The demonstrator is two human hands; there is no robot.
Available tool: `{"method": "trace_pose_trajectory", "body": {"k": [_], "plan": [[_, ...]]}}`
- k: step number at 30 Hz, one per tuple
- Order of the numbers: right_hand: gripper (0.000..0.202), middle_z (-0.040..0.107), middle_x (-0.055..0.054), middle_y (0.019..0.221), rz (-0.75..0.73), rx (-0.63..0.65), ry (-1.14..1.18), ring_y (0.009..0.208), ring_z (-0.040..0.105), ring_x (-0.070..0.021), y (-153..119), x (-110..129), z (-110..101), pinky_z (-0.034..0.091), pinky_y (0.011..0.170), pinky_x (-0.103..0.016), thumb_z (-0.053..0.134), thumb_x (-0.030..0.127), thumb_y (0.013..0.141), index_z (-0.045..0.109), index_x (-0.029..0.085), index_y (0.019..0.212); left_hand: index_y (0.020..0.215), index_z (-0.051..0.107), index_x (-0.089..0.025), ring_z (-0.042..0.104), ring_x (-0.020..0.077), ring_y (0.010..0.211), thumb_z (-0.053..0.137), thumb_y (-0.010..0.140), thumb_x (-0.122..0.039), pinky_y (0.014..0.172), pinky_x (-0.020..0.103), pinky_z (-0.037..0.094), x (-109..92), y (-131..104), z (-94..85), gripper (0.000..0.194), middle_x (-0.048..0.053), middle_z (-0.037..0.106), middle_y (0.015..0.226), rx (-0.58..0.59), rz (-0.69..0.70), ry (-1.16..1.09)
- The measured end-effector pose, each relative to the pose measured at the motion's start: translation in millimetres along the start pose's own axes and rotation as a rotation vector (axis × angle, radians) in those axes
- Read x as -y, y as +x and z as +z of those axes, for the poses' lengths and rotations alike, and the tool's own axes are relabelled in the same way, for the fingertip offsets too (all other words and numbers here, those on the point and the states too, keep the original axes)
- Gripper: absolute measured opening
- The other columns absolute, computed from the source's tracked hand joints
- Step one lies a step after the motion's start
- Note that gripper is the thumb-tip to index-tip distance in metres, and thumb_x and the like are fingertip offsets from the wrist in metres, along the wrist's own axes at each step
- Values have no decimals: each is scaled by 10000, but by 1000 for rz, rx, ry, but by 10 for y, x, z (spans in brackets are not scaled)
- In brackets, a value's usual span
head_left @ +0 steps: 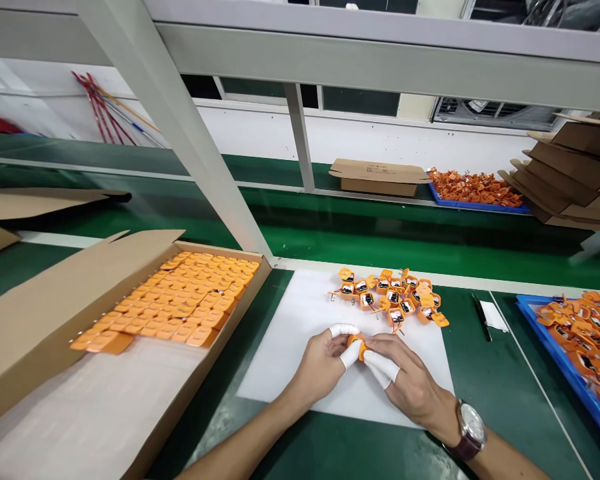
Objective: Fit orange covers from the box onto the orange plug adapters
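Observation:
My left hand (327,360) and my right hand (403,373) meet over a white sheet (285,357), both closed on one small orange plastic case (359,343). White finger cots cover some fingertips on each hand, and they hide much of the case. Just beyond my hands lies a loose cluster of open orange cases (395,293), with dark and white parts inside and thin wires. To the left, an open cardboard box (220,347) holds rows of closed orange cases (180,297) at its far end; white lining shows nearer me.
A blue tray (560,360) of orange cases stands at the right. Near it lie a black pen-like tool (481,317) and a white slip (494,316). A slanted grey post (180,127) rises behind the box. Another blue tray (480,207) and stacked cardboard (575,173) sit farther back.

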State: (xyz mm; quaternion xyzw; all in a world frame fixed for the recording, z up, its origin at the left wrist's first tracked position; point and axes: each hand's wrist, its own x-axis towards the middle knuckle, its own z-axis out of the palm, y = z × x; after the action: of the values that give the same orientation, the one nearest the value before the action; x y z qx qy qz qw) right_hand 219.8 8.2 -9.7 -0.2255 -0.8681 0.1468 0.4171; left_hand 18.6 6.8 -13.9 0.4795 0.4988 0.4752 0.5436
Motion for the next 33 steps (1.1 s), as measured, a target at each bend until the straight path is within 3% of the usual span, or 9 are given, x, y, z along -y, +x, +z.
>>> {"method": "trace_pose_trajectory", "body": {"k": [5,11,13,16,21,24,28,33], "plan": [[673,677,-172,1214,2,-63,-50,1188,636,-296,29,-26,-8,598,940,-506,519,-35,914,402,227,1523,1108,754,-175,695,310,1155,786,791,-405,1078,468,528,-110,-8,-77,393,112,763,1178,136,12,-56],[599,715,-147,1194,-42,-59,-14,1182,660,-295,58,4,-22,611,930,-500,495,-6,929,473,235,1477,1156,753,-182,684,315,1175,779,799,-446,1097,491,511,-105,-28,-63,444,111,738,1243,227,9,-56],[558,690,-134,1245,43,-30,55,1216,638,-279,59,28,-10,582,992,-497,549,43,946,493,262,1455,1152,754,-182,685,317,1177,779,799,-445,1099,499,506,-111,-32,-60,441,111,737,1246,226,3,-47],[490,632,-125,1330,327,-32,200,1238,618,-251,40,40,25,549,1049,-468,619,176,966,502,280,1430,1189,738,-195,673,315,1200,770,814,-428,1105,497,501,-155,-43,-75,442,102,728,1265,239,10,-60],[410,715,-90,1167,717,-6,508,1051,705,-216,25,2,86,592,983,-415,676,371,940,606,228,1317,1208,730,-193,657,319,1225,743,845,-419,1116,498,489,-204,-70,-93,427,106,720,1279,292,34,-43],[442,722,-86,1203,775,52,645,1133,680,-234,60,-2,104,524,1075,-455,702,429,915,635,230,1303,1195,734,-188,666,321,1211,748,842,-419,1116,497,490,-197,-86,-88,422,110,723,1272,298,24,-42],[457,751,-76,1134,774,1,803,1117,691,-244,107,11,134,543,1043,-451,754,484,858,683,237,1236,1209,725,-187,664,311,1215,761,841,-366,1103,471,508,-178,-98,-92,411,111,715,1287,316,34,-61],[375,741,-77,1142,766,-28,782,1108,681,-231,119,20,170,531,1044,-429,758,456,864,715,225,1157,1177,742,-194,659,311,1221,768,841,-326,1097,469,513,-145,-95,-103,361,108,695,1322,335,4,-75]]}}
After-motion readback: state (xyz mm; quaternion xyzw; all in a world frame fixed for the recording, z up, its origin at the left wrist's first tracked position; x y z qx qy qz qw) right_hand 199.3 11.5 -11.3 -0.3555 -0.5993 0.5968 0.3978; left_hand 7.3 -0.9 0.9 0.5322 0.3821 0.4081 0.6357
